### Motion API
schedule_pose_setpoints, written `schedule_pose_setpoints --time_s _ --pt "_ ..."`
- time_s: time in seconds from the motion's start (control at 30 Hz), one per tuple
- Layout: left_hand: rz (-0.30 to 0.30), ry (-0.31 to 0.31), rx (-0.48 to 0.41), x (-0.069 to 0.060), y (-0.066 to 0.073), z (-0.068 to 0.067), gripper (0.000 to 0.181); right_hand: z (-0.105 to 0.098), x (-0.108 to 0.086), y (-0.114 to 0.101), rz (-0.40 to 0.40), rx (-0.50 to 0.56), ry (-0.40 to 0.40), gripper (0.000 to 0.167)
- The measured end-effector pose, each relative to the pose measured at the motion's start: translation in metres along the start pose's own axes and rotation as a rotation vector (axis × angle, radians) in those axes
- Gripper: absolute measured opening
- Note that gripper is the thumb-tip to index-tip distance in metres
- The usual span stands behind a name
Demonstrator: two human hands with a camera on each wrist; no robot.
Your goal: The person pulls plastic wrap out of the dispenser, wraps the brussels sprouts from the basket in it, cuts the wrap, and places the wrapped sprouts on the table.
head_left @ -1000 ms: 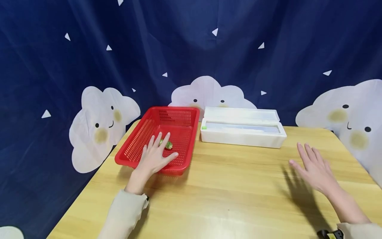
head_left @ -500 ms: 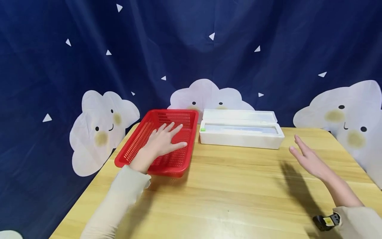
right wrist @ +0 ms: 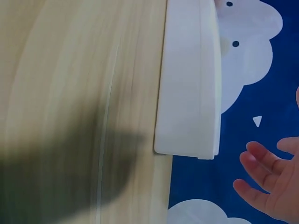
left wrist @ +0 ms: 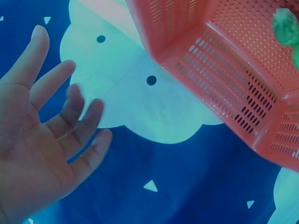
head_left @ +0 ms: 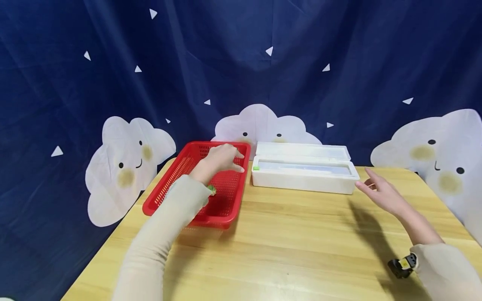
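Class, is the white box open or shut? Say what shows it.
Open. In the head view, the white box has its lid raised at the back, leaving the long opening in its top uncovered.

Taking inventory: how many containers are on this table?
2: a red basket at left, an open white box to its right. The near edge of the table is out of view.

We see deep-blue cloth curtain (head_left: 226, 50) across upper frame, patterned with small white triangles (head_left: 269, 51) and plump white clouds (head_left: 120, 146), black eye dots, yellowish cheek patches. Left of centre, we note bright red slotted plastic basket (head_left: 216, 220), small leafy green vegetable (head_left: 212, 190) showing. Right of centre: white rectangular box (head_left: 303, 180), lime-green tab (head_left: 256, 168). Lower frame: pale yellow wood-grained table (head_left: 286, 242), cream fabric sleeves (head_left: 144, 255).
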State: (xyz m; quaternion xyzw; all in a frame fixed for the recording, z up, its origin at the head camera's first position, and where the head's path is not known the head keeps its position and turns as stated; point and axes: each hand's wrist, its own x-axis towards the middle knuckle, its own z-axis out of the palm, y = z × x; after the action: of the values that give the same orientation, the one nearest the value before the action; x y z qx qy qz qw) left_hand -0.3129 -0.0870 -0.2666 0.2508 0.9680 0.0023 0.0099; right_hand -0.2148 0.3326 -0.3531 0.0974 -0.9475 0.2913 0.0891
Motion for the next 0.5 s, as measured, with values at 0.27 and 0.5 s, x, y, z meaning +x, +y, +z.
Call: schedule_pose_setpoints --time_s 0.27,0.5 --pt "0.031 0.001 0.053 0.031 0.004 0.007 0.046 0.013 0.017 0.012 -0.056 -0.055 0.082 0.063" --pt "0.040 0.020 0.053 0.050 0.009 0.011 0.036 0.020 0.026 0.023 -0.102 -0.102 0.141 0.056"
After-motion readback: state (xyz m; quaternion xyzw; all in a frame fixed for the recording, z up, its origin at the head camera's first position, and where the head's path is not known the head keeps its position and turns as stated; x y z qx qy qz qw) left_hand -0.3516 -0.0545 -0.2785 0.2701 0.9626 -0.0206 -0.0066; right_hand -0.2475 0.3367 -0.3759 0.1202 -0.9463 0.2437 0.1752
